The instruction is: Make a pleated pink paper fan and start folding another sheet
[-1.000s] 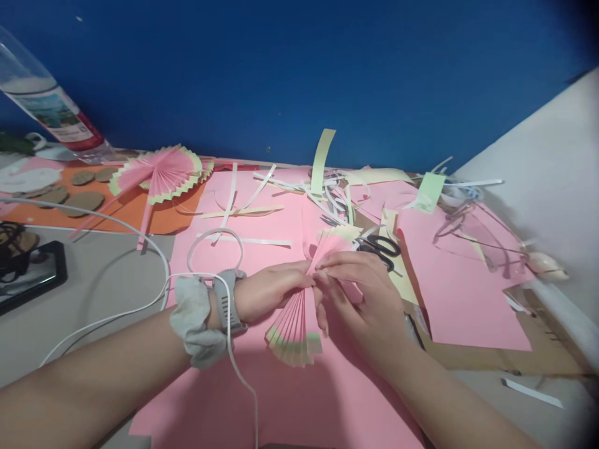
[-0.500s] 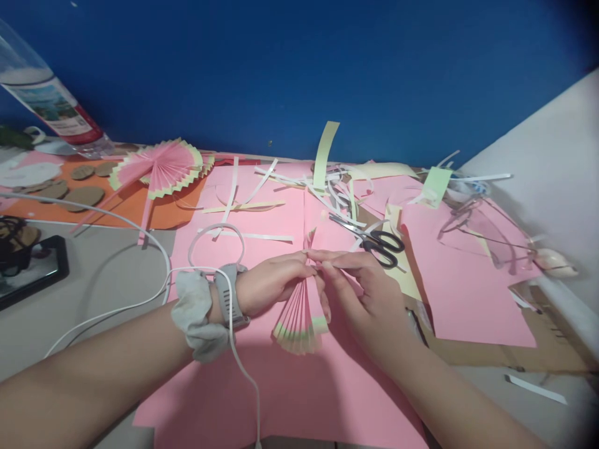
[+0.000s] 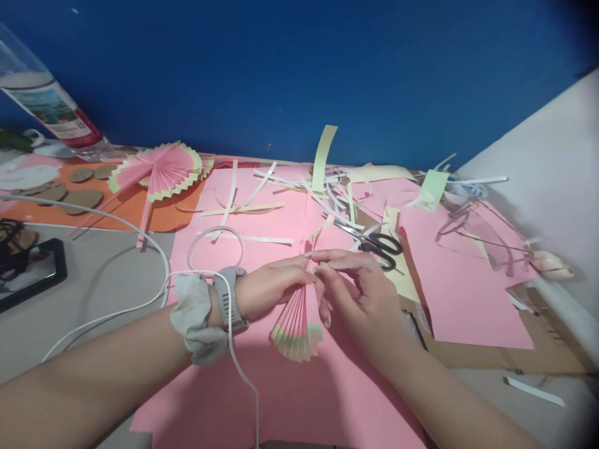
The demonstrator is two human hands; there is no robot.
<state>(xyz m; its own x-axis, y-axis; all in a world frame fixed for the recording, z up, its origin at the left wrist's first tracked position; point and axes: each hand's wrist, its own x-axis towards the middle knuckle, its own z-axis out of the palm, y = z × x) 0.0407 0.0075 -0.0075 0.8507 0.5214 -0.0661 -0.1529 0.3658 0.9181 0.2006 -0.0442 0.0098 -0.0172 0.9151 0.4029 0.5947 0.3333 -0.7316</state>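
Note:
My left hand [image 3: 269, 290] pinches the middle of a pleated pink paper fan with pale green edges [image 3: 296, 321]; its lower half spreads out toward me. My right hand [image 3: 360, 293] is closed at the same spot, its fingers pinching a thin white strip [image 3: 349, 264] that runs to the right from the fold. The fan's upper half stands nearly closed above my fingers. Both hands hover over a large pink sheet [image 3: 290, 386]. On my left wrist sit a grey watch and a grey scrunchie.
Black-handled scissors [image 3: 377, 242] lie just beyond my right hand among several paper strips. A finished pink fan [image 3: 161, 169] rests on an orange sheet at the far left, near a tilted bottle [image 3: 47, 106]. A white cable [image 3: 140, 249] and a phone [image 3: 28, 274] lie left.
The fan's upper half has folded from a spread shape into a narrow upright bundle. My right fingers moved to the fold and now hold a thin white strip there.

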